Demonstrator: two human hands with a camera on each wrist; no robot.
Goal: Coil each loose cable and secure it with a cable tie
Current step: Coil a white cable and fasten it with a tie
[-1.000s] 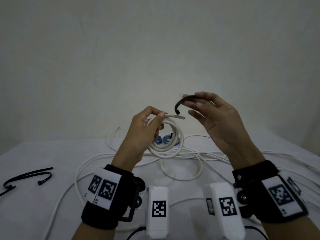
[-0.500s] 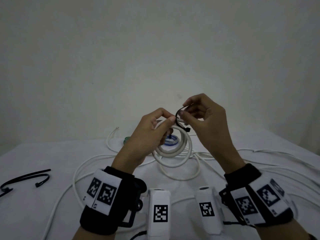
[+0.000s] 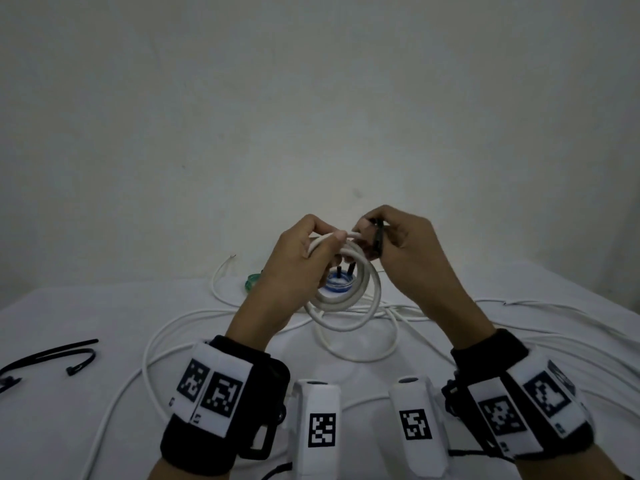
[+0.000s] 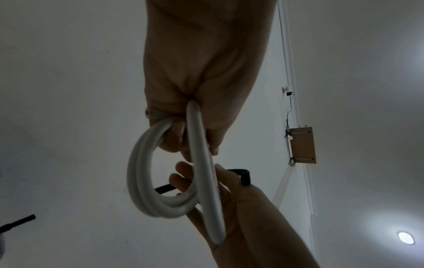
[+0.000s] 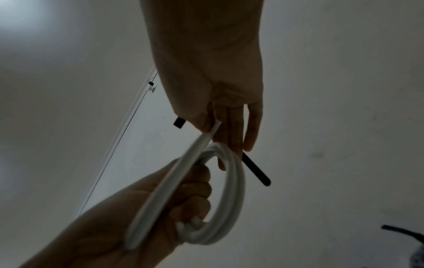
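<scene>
Two hands meet at the centre of the head view, raised above the worktop [image 3: 69, 427]: the left hand [image 3: 294, 268] has its fingers curled round the top of a white cable coil [image 3: 346, 299] of several turns, and the right hand [image 3: 405, 251] pinches a black cable tie [image 3: 378, 242] against that same top arc. In the left wrist view the tie [image 4: 243, 176] bends round the right fingers [image 4: 181, 179], its strap end poking through the coil's opening; it is not closed into a loop yet, as far as I can tell. One outer turn stands apart from the bundled turns, so the tie may well catch only some of them and leave that turn loose. The left hand's hold is the only thing keeping the coil together; if it slackens while the tie is being threaded, the springy cable would likely unwind. More loose white cable [image 3: 173, 341] lies tangled on the worktop below, and spare black ties [image 3: 52, 356] sit at the lower left. No brand or readable writing shows; the wristbands carry only black-and-white square marker patterns [image 3: 207, 388].
</scene>
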